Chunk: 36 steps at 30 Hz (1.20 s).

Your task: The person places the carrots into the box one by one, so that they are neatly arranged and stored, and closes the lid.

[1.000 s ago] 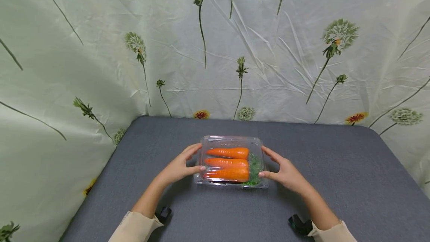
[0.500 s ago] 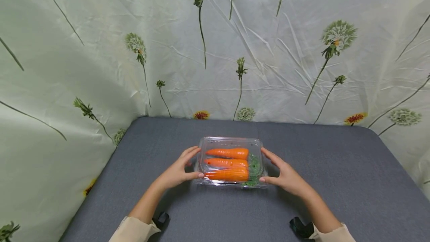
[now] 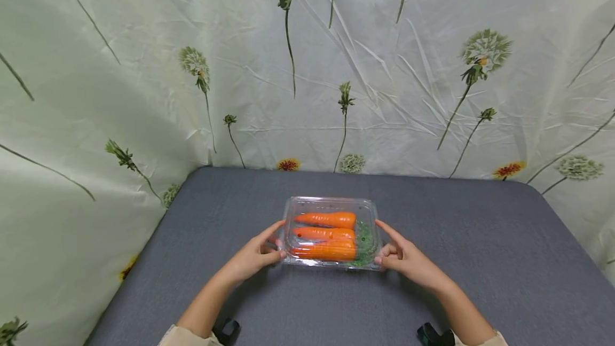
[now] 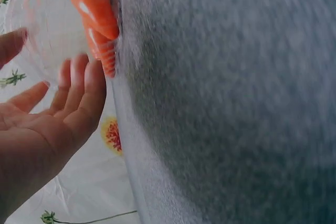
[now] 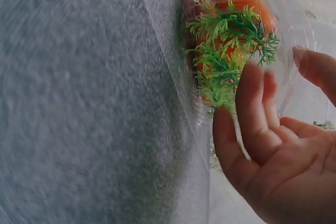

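A clear plastic clamshell box lies lid up on the table, shut over its contents. Through the lid show several orange carrots and some green leafy sprigs at the right end. My left hand is at the left end, index fingertip and thumb against the side. At the opposite end my right hand touches the box with a stretched index finger, thumb near the front corner, other fingers bent loosely. The left wrist view shows relaxed fingers beside the box wall. Exact fingertip contact is hard to tell.
The grey cloth-covered table extends around the box on every side. A pale curtain printed with flowers hangs along the back and left edges. Dark wrist straps show near the bottom.
Both hands have slid slightly toward the person along the box ends, and the thumbs have come off the lid to its front corners. The box has barely moved.
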Each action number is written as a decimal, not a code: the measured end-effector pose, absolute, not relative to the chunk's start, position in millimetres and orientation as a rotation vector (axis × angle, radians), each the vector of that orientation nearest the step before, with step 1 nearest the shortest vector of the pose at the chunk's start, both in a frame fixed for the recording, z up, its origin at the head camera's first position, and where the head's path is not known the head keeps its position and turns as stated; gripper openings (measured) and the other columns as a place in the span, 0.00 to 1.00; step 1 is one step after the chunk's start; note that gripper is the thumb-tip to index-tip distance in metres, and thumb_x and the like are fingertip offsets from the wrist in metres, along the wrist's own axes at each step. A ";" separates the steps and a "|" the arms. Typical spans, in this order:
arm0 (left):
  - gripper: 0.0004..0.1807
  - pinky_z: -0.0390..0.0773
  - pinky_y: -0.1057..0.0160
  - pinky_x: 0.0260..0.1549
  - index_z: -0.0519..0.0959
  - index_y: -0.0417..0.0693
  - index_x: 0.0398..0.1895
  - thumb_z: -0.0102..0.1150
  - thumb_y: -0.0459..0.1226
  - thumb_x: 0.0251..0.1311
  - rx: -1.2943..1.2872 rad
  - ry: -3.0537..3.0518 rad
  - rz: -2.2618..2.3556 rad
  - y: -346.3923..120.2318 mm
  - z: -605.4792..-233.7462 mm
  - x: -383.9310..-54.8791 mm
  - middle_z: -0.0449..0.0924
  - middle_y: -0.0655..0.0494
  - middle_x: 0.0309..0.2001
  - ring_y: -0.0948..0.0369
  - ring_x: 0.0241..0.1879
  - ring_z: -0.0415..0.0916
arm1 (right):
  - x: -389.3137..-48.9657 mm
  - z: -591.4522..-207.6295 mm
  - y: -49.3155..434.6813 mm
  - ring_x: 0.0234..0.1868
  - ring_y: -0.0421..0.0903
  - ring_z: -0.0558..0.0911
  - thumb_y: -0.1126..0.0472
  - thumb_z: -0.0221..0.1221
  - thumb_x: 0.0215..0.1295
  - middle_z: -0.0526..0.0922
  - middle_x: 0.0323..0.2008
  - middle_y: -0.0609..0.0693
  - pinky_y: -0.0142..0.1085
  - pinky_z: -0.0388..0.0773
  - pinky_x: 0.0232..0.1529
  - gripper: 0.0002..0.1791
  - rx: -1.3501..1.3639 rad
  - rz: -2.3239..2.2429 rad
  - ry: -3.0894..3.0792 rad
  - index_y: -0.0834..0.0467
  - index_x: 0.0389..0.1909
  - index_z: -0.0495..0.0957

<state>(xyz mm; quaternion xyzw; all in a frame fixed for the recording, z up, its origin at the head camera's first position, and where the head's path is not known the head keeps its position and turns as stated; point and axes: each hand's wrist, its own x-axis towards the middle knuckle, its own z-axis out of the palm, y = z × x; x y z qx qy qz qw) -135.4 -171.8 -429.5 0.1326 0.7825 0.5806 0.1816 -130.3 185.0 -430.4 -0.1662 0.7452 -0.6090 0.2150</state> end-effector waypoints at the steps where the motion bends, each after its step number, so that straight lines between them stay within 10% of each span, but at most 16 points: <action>1: 0.39 0.71 0.59 0.32 0.52 0.48 0.68 0.59 0.35 0.55 0.360 2.173 1.658 -171.2 -429.6 -135.0 0.71 0.47 0.38 0.55 0.34 0.72 | -130.0 -430.4 185.4 0.27 0.52 0.77 0.64 0.57 0.60 0.75 0.27 0.58 0.42 0.73 0.36 0.46 -0.465 -1.713 2.017 0.55 0.70 0.36; 26: 0.40 0.75 0.61 0.26 0.48 0.48 0.69 0.54 0.26 0.54 0.291 2.038 1.805 -165.8 -431.4 -127.2 0.75 0.48 0.22 0.60 0.22 0.74 | -124.3 -435.5 181.8 0.26 0.48 0.77 0.66 0.55 0.61 0.76 0.25 0.56 0.43 0.75 0.32 0.44 -0.329 -1.809 1.932 0.48 0.70 0.37; 32: 0.39 0.69 0.54 0.40 0.54 0.50 0.67 0.61 0.44 0.54 0.402 2.548 1.499 -173.5 -429.8 -126.5 0.70 0.48 0.46 0.54 0.45 0.69 | -120.8 -428.7 190.6 0.46 0.54 0.71 0.59 0.54 0.64 0.67 0.50 0.60 0.48 0.69 0.42 0.34 -0.500 -1.575 2.540 0.53 0.68 0.51; 36: 0.44 0.55 0.39 0.51 0.50 0.54 0.69 0.60 0.52 0.52 0.496 2.814 1.273 -184.0 -420.4 -124.9 0.51 0.49 0.66 0.48 0.64 0.48 | -118.1 -419.0 199.2 0.60 0.61 0.58 0.60 0.54 0.63 0.57 0.62 0.60 0.60 0.57 0.49 0.34 -0.605 -1.343 2.936 0.51 0.68 0.52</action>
